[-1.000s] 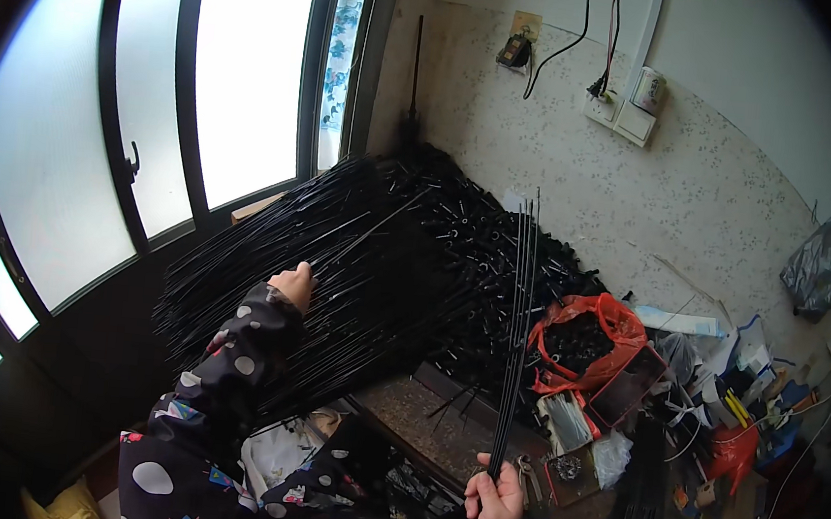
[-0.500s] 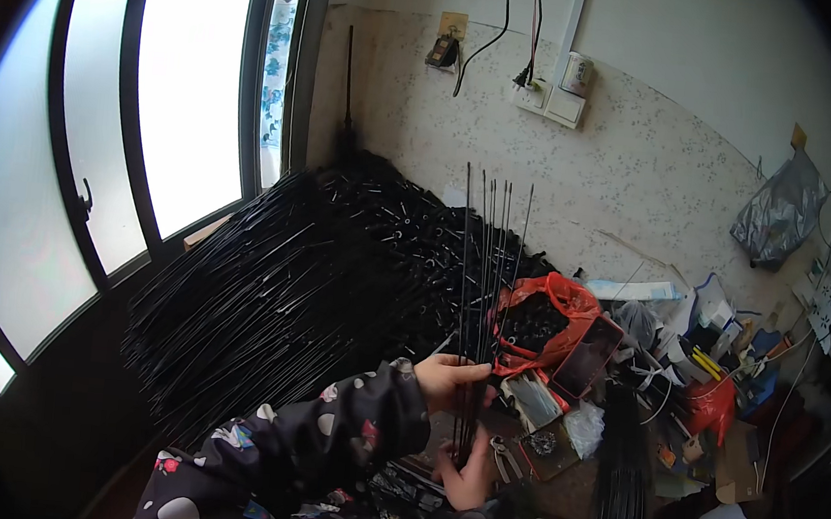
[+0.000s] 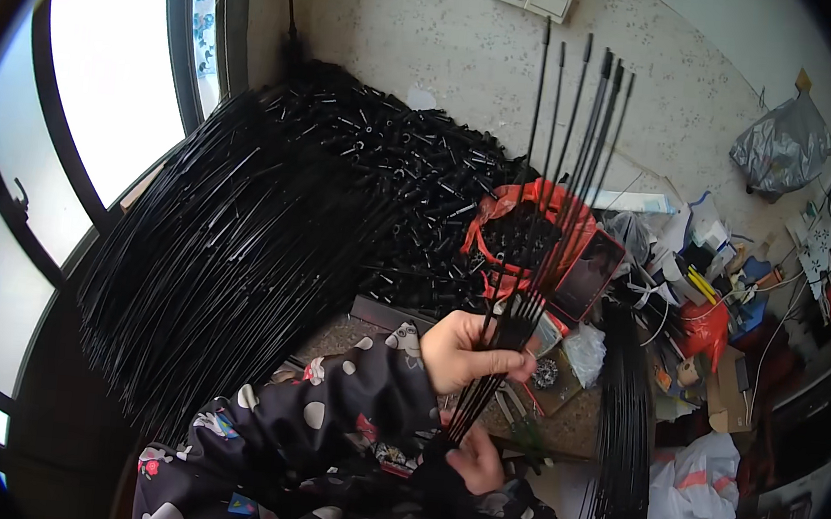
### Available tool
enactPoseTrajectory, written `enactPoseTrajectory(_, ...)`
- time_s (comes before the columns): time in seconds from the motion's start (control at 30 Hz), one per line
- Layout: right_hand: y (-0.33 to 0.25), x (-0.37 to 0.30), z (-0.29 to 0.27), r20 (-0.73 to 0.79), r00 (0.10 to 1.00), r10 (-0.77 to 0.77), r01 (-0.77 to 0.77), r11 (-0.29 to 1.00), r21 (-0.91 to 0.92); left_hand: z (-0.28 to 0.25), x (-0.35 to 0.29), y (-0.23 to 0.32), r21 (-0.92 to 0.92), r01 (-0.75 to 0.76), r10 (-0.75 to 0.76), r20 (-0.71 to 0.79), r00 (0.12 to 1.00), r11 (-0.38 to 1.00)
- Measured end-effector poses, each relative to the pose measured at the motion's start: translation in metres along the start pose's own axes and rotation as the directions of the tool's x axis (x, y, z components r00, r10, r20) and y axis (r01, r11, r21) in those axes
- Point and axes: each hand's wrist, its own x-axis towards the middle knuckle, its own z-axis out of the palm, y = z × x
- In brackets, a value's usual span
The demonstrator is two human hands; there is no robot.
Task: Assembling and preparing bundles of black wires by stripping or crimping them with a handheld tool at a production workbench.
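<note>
A bundle of thin black rods [image 3: 505,349] is held between my two hands, fanned at the top and tilted to the right. Each rod has a slightly thicker dark tip. My left hand [image 3: 467,351] is closed round the middle of the bundle, thumb across the front. Lower down, my right hand [image 3: 479,461] grips the bottom ends, and its fingers are partly hidden behind the rods. A large heap of similar black rods [image 3: 228,253] lies to the left of my hands. Behind them spreads a pile of short black tubular pieces [image 3: 415,151].
A red plastic bag [image 3: 482,231] of small black parts stands behind the rods, beside a phone [image 3: 589,275]. Another rod bundle [image 3: 624,436] hangs over the table's right edge. Pliers [image 3: 511,406] and a clear plastic bag [image 3: 585,355] lie nearby. Clutter fills the right, near a white bag [image 3: 702,482].
The view has tipped downward, so the surroundings sit higher. The rods now lean right and look larger, their tops more fanned. Both hands still hold them.
</note>
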Motion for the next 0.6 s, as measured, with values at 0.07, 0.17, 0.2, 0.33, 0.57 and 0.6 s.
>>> enactPoseTrajectory(0.07, -0.014, 0.01, -0.003, -0.061, 0.997, -0.036, 0.048, 0.978, 0.202, -0.003, -0.016, -0.014, 0.189, -0.019, -0.009, 0.146, 0.989, 0.982)
enactPoseTrajectory(0.17, -0.029, 0.046, -0.009, 0.012, 0.973, 0.229, -0.143, 0.566, 0.812, -0.011, -0.049, -0.047, 0.51, -0.491, 0.252, 0.467, 0.848, 0.706)
enactPoseTrajectory(0.2, -0.038, 0.061, -0.007, 0.145, 0.948, 0.283, -0.288, 0.574, 0.767, -0.019, -0.065, -0.059, 0.565, -0.466, 0.137, 0.526, 0.839, 0.681)
enactPoseTrajectory(0.33, -0.05, 0.116, -0.007, 0.26, 0.913, 0.315, -0.408, 0.677, 0.613, -0.052, -0.089, -0.111, 0.698, -0.485, 0.101, 0.515, 0.851, 0.527)
enactPoseTrajectory(0.57, -0.047, 0.144, -0.014, -0.143, 0.986, 0.084, -0.078, 0.996, 0.051, -0.085, -0.083, -0.141, 0.898, -0.337, 0.292, 0.254, 0.922, 0.284)
enactPoseTrajectory(0.6, -0.055, 0.128, -0.026, 0.209, 0.978, 0.021, -0.085, 0.949, 0.303, -0.073, -0.083, -0.136, 0.965, -0.214, 0.275, 0.167, 0.947, 0.15)
